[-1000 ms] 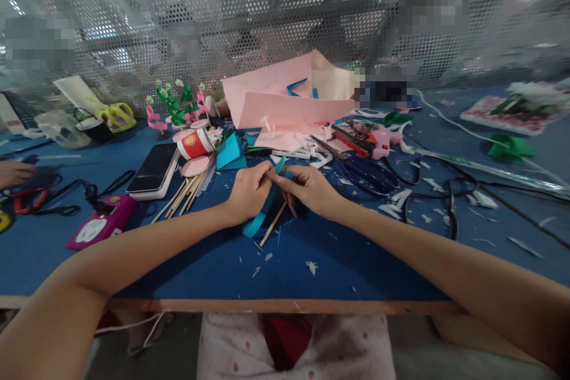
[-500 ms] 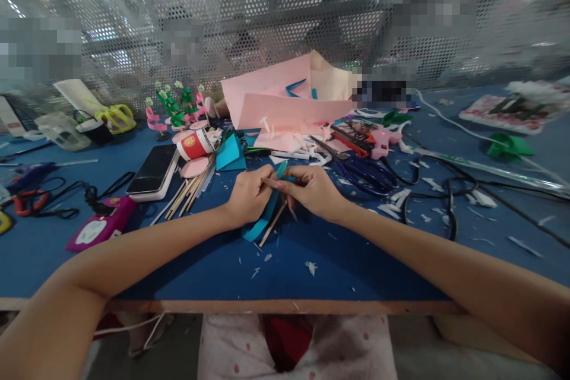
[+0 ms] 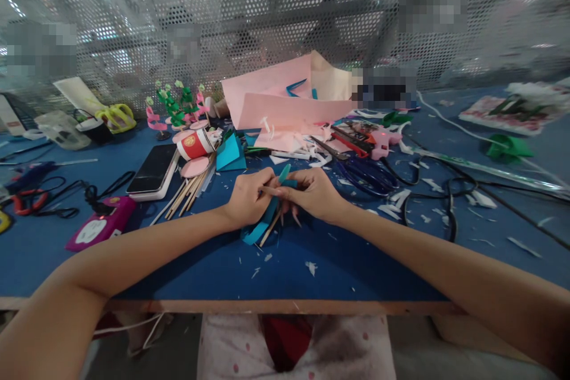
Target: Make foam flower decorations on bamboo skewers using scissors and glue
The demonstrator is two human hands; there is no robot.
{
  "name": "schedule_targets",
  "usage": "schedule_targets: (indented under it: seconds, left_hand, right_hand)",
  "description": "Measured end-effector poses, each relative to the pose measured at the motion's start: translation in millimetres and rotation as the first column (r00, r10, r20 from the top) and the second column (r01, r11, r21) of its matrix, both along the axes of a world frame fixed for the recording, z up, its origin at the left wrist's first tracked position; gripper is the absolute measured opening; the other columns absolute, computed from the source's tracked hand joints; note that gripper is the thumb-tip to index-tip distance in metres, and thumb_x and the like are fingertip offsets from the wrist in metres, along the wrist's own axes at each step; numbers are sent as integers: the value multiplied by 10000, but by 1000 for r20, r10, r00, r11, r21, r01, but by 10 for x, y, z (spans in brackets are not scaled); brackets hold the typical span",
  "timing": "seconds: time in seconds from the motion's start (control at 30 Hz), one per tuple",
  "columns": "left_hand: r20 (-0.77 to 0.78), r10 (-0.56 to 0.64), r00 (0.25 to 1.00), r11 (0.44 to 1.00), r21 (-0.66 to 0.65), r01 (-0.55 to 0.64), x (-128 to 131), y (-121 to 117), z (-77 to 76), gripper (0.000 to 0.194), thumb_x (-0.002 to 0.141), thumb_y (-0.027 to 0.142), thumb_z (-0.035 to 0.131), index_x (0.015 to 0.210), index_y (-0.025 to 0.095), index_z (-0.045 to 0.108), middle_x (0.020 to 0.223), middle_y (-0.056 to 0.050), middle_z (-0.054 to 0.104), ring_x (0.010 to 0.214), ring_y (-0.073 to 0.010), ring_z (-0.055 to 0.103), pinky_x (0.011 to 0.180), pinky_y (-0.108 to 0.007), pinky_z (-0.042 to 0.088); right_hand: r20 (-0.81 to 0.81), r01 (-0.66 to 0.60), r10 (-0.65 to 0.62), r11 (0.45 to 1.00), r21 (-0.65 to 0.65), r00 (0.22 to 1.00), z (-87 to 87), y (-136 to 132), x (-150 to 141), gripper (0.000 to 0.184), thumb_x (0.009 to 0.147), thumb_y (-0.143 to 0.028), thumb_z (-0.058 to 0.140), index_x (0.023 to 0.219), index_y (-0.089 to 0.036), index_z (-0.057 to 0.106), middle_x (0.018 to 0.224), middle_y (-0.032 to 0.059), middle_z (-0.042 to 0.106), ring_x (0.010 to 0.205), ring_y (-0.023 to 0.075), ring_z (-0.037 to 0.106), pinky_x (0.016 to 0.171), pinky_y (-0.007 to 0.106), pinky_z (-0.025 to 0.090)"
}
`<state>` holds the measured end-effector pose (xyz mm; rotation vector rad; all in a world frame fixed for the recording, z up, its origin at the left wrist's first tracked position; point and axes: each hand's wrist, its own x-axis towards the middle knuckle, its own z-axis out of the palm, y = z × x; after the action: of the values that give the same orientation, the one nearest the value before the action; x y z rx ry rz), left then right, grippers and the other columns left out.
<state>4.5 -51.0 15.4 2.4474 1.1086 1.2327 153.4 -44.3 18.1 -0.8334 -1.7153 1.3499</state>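
Paper strip (image 3: pixel 257 231), curled; slim wooden stick (image 3: pixel 269 229)

A blue table (image 3: pixel 338 273) carries scissors (image 3: pixel 366 173), a purple device (image 3: pixel 104 223), wooden sticks (image 3: pixel 189 193) and white scraps (image 3: pixel 312 268)

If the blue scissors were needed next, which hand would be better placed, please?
Probably the right hand: the scissors lie just beyond it, on its own side, while the left hand is farther off.

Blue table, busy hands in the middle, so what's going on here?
A person's left hand and right hand meet above the table, both pinching a blue strip, apparently paper. A thin wooden stick pokes out on the near side. Scissors lie beyond the right hand, and a tilted cup sits beyond the left.
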Motion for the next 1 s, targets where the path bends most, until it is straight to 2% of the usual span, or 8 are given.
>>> schedule_targets:
  seconds: [0.33, 0.47, 0.57, 0.7, 0.83, 0.87, 0.93, 1.0]
  left_hand:
    - [109, -91, 990, 976, -188, 111, 0, 91, -9, 206, 789, 230, 398, 593, 166, 389, 515, 54, 397, 475, -63, 367, 465, -186, 294]
    - [295, -139, 945, 863, -432, 262, 18, 159, -44, 189, 767, 308, 491, 664, 171, 411, 502, 69, 446, 431, -69, 460, 427, -182, 340]
    - [435, -130, 891, 789, -499, 359, 30, 177, -64, 183, 749, 290, 536, 689, 171, 411, 475, 75, 479, 406, -80, 516, 414, -183, 378]
    - [565, -62, 823, 768, -499, 401, 35, 194, -70, 167, 731, 222, 562, 677, 161, 417, 461, 72, 499, 403, -77, 544, 419, -174, 415]
    - [654, 24, 756, 751, -511, 419, 34, 233, -67, 219, 671, 252, 628, 668, 154, 433, 482, 77, 506, 384, -72, 542, 412, -180, 444]
    - [673, 36, 739, 749, -508, 425, 31, 245, -66, 238, 650, 268, 648, 673, 152, 442, 496, 74, 519, 382, -70, 541, 408, -181, 445]
    - [706, 59, 706, 749, -499, 437, 24, 268, -66, 278, 603, 285, 686, 695, 147, 464, 524, 62, 551, 383, -67, 538, 401, -178, 441]
    - [729, 84, 680, 744, -500, 444, 15, 283, -66, 308, 570, 286, 709, 726, 144, 485, 548, 50, 577, 395, -67, 541, 405, -179, 441]
  right_hand:
    - [6, 20, -20, 1000, 5, 1000, 25, 22, 19, 287, 576, -412, 688, 596, -151, 570, 388, -40, 530, 314, 81, 478, 306, 187, 368]
    - [110, 65, -69, 997, 41, 991, 18, 132, 82, 363, 589, -510, 639, 585, -158, 551, 393, -32, 514, 327, 89, 469, 338, 216, 371]
    - [335, 70, -155, 965, 254, 929, 136, 209, 164, 393, 649, -546, 573, 578, -165, 509, 444, 0, 539, 382, 105, 489, 388, 233, 359]
    - [590, 61, -569, 747, 662, 573, 405, 222, 299, 367, 822, -458, 363, 735, -147, 537, 619, 71, 590, 578, 153, 543, 509, 260, 342]
    - [620, 64, -765, 620, 782, -174, 538, 204, 466, 441, 721, -288, 475, 1005, 49, 494, 988, 291, 530, 991, 377, 460, 660, 373, 369]
    - [678, 70, -684, 688, 722, -268, 538, 218, 516, 481, 699, -268, 488, 1047, 64, 477, 1081, 315, 479, 1043, 395, 420, 686, 392, 371]
    - [884, 116, -363, 904, 411, -295, 521, 273, 616, 469, 671, -281, 508, 1031, 19, 514, 1113, 305, 476, 1036, 403, 437, 650, 387, 390]
    - [941, 85, -241, 960, 267, -237, 498, 346, 700, 273, 602, -215, 559, 830, -72, 602, 897, 202, 602, 818, 300, 570, 574, 316, 403]
